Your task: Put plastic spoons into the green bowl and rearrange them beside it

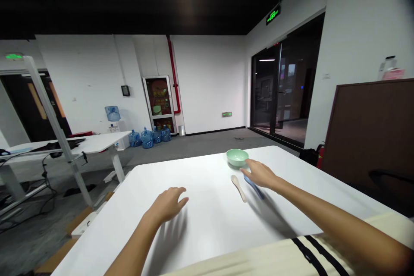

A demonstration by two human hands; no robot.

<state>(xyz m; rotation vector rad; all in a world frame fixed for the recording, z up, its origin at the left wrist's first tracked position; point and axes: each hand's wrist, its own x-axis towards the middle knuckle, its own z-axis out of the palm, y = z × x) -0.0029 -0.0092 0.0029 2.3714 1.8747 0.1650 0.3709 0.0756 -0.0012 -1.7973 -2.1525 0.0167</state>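
Right of centre in the frame, toward the far edge of the table, we see the pale green bowl [237,159] standing upright, with its inside looking bare. Our right hand [260,174] is at its right side, thumb and index finger parted and nothing visibly pinched; we cannot tell whether the fingertip touches the rim. Just below the bowl lies a beige spoon [239,189], its rounded end toward the bowl, and beside it a blue utensil [255,187], partly under our hand and too blurred to name more closely. We judge the step in hand to be a reach among these pieces, most likely for the bowl; a grasp there would call for closing thumb and finger over the rim while keeping clear of the blue utensil. Our left hand [168,205], lower left of centre, hangs above the white table [207,228] with thumb and fingers spread, holding nothing. Farther out, left of centre, blue water jugs [147,139] stand on the floor.
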